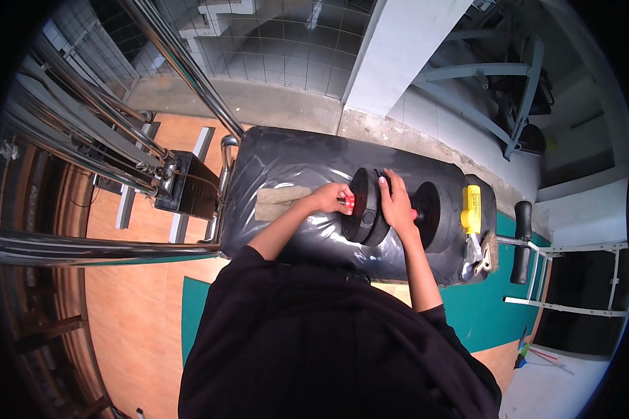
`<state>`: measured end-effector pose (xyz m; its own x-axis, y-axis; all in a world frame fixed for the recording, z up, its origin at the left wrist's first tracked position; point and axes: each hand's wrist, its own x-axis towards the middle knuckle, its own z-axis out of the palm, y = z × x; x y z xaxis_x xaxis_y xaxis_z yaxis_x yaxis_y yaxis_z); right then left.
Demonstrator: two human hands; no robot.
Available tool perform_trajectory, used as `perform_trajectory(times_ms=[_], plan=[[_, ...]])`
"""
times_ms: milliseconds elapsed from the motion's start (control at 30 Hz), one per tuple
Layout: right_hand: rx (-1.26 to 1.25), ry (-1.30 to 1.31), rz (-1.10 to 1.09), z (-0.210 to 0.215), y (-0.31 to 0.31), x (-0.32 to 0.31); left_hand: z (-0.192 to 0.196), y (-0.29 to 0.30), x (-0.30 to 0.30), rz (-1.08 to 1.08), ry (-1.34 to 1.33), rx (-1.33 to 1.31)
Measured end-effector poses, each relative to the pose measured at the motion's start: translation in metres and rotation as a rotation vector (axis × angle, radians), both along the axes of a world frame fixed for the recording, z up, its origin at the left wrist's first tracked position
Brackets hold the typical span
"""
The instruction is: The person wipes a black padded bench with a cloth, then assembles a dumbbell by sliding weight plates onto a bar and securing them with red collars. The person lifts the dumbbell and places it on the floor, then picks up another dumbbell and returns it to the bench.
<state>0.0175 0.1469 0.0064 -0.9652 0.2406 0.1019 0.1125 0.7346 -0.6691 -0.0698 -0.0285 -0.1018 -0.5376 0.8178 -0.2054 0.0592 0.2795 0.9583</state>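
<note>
Head view: black dumbbell lay on the black padded bench, bar running left to right, plates on edge
Left hand: fingers curled, pinching the red collar at the dumbbell's left end
Right hand: fingers stretched over the rim of the left plates, palm toward their inner side; couldn't tell how hard it pressed
Right plates: no fingertips on them, right wrist just beside
Around the dumbbell: folded cloth to the left; yellow bottle-shaped item and brush near the bench's right end
Collar risk: if it loosened too far with the plates unsupported, they could have slid off the bar end
Roll risk: round rims on a glossy surface; a lopsided push could have sent the dumbbell toward the bench edge
Finger risk: right fingertips near the plate seam, likely nipped if the plates shifted together
</note>
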Motion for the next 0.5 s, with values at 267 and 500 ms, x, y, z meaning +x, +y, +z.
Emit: perform_trajectory(times_ms=[267, 500], plan=[[-0.003, 0.023, -0.019, -0.006, -0.002, -0.001, 0.01, 0.0, 0.049, 0.235, 0.917, -0.041], [0.006, 0.051, -0.014, -0.006, 0.0, 0.001, 0.032, -0.009, 0.035, 0.069, 0.562, 0.028]])
